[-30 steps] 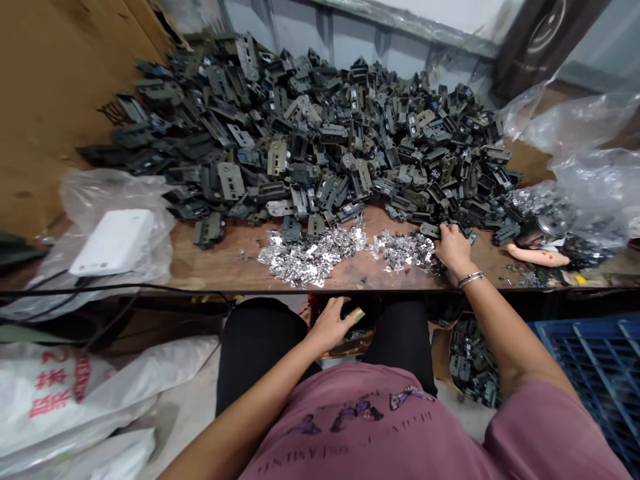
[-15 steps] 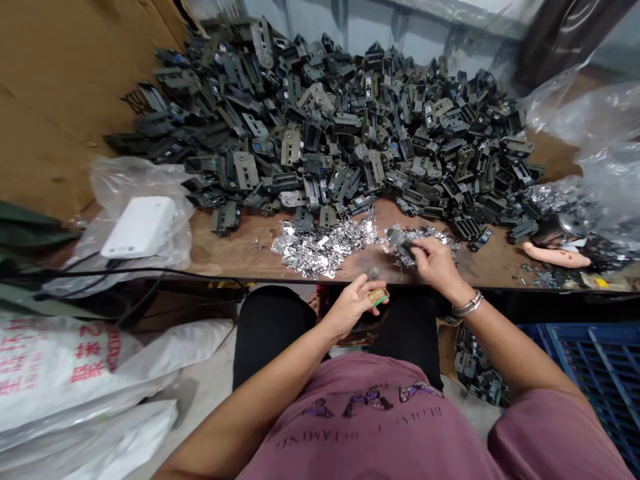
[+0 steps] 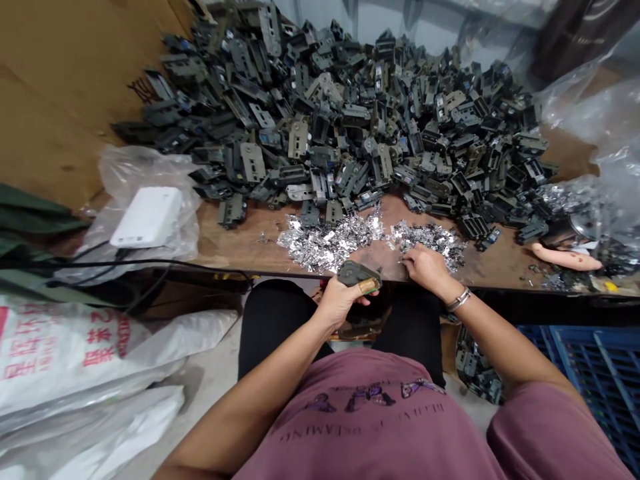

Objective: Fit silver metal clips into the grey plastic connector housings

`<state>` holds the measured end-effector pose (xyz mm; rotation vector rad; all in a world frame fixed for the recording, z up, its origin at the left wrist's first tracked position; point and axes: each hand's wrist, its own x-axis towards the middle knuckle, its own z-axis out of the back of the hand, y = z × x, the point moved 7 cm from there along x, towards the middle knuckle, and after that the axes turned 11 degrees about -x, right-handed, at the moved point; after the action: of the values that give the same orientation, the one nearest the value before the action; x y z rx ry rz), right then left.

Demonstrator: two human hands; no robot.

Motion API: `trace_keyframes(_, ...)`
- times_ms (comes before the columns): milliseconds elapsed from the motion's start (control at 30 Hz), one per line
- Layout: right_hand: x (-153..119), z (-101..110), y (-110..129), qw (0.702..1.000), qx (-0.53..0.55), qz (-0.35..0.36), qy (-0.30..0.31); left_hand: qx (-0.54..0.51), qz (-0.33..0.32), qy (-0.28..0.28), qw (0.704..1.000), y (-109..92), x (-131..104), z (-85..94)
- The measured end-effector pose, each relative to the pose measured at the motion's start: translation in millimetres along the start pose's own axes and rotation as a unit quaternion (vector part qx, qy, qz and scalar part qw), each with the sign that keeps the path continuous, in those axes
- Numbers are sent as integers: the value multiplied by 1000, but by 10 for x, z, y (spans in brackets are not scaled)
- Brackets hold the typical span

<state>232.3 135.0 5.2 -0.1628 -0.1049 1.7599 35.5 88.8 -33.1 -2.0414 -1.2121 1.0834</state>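
Note:
My left hand (image 3: pixel 339 303) is wrapped round a dark grey-green slotted part (image 3: pixel 356 273) at the table's front edge; a tan and green band shows at its fingers. My right hand (image 3: pixel 424 268) is pinched closed at the front of the right pile of small silvery pieces (image 3: pixel 443 241); whatever is between its fingertips is too small to make out. Another pile of silvery metal pieces (image 3: pixel 325 245) lies behind my left hand. Behind both piles rises a large heap of similar dark parts (image 3: pixel 345 113).
A white box (image 3: pixel 147 217) rests on clear plastic at the left, with black cables beside it. At the right are a flesh-coloured object (image 3: pixel 565 257) and plastic sheeting (image 3: pixel 607 127). White sacks (image 3: pixel 60 347) and a blue crate (image 3: pixel 590 367) stand below the table (image 3: pixel 220 243).
A dark part was in my right hand over the right pile; now a dark part shows in my left hand. My right hand has moved slightly down and its fingers are at the silvery pieces.

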Motion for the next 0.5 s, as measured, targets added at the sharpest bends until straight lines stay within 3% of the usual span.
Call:
trace_keyframes(267,-145,255,282,991,91,57,-80,111,-116,-16,987,-127,-66,19)
trace_keyframes(400,-108,180,376,994,66,65,-53,134,-143,-35,980,-114,-38,48)
trace_keyframes(500,-92,156,394,991,105,67,-51,135,-146,-29,980,-100,-42,57)
